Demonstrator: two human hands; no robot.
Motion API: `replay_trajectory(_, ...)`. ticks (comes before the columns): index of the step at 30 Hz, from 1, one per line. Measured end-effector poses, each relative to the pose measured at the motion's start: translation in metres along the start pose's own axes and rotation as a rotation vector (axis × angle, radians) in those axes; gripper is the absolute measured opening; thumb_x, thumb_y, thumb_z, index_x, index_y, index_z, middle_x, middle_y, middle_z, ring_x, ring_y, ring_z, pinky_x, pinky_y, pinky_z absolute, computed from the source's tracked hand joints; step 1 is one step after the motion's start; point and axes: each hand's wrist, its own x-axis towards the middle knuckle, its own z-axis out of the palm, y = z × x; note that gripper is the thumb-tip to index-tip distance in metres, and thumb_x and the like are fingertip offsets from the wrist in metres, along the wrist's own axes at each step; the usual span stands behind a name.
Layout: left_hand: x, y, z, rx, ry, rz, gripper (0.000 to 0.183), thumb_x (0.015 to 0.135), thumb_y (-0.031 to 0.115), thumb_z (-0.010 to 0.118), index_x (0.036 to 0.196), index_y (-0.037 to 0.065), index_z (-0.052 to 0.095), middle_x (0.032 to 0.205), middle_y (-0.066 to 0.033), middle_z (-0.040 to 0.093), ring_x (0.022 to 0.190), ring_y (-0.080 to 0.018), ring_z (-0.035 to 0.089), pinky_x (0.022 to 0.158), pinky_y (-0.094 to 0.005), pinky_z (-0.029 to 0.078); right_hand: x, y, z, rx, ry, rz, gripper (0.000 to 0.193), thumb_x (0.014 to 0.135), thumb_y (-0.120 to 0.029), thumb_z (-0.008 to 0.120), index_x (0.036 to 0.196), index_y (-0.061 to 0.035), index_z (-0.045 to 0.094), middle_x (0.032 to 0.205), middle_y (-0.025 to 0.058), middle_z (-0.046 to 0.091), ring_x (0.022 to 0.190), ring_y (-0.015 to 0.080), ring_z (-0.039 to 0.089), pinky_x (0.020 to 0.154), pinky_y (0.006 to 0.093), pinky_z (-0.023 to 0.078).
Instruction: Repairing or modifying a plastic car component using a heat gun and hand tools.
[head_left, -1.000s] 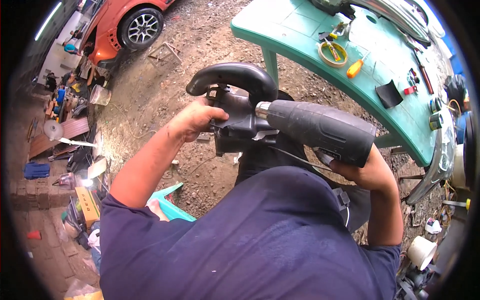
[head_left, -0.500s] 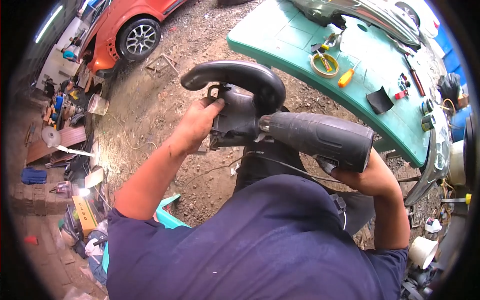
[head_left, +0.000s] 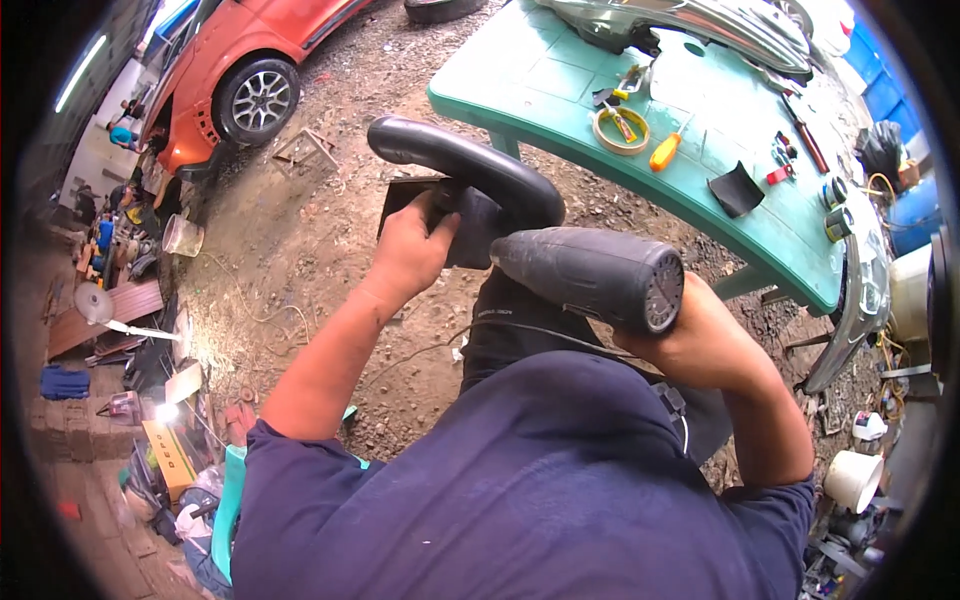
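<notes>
Polisher [head_left: 590, 275] in both closed grips: left hand [head_left: 410, 250] front, right hand [head_left: 700, 340] rear.

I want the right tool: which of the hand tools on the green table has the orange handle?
The short screwdriver beside the tape roll; the tool farther right has a dark red handle.

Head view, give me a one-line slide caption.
Both hands, left and right, grip a black power polisher beside a green plastic table outdoors.

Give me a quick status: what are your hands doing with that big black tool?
Left hand gripping the head of the black power tool. Right hand clasped under its motor body. Tool held above lap, off the green table. Nothing blocking.
</notes>
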Motion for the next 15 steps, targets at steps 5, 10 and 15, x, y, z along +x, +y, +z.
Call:
replay_trajectory(5,0.007,0.012,0.011,-0.099,-0.11,-0.09,0.041,0.113,0.008,0.067,0.152,-0.005,0.066,0.139,-0.0154,0.079,0.127,-0.0219,0.072,0.114,-0.0385,0.056,-0.002,0.013,0.008,-0.033,0.01,0.058,0.048,0.091,0.0,0.076,0.138,0.0016,0.076,0.133,0.0234,0.082,0.129,0.0348,0.078,0.114,0.0452,0.059)
replay_trajectory(10,0.019,0.01,0.001,-0.082,-0.236,-0.154,0.036,0.116,0.01,0.064,0.15,-0.003,0.067,0.138,-0.0137,0.078,0.127,-0.0215,0.072,0.115,-0.0387,0.057,-0.004,0.007,0.013,-0.048,0.074,0.03,0.046,0.092,0.0,0.075,0.138,0.0028,0.075,0.135,0.0252,0.08,0.131,0.0363,0.078,0.114,0.0459,0.058)
replay_trajectory(15,0.031,0.003,0.004,-0.101,-0.145,-0.034,0.037,0.118,0.018,0.063,0.147,-0.003,0.069,0.137,-0.0179,0.08,0.127,-0.0252,0.075,0.113,-0.0403,0.058,0.001,0.0,0.012,-0.059,0.037,0.044,0.047,0.092,0.0,0.076,0.139,0.0035,0.074,0.135,0.0253,0.08,0.131,0.0363,0.077,0.115,0.0457,0.058)
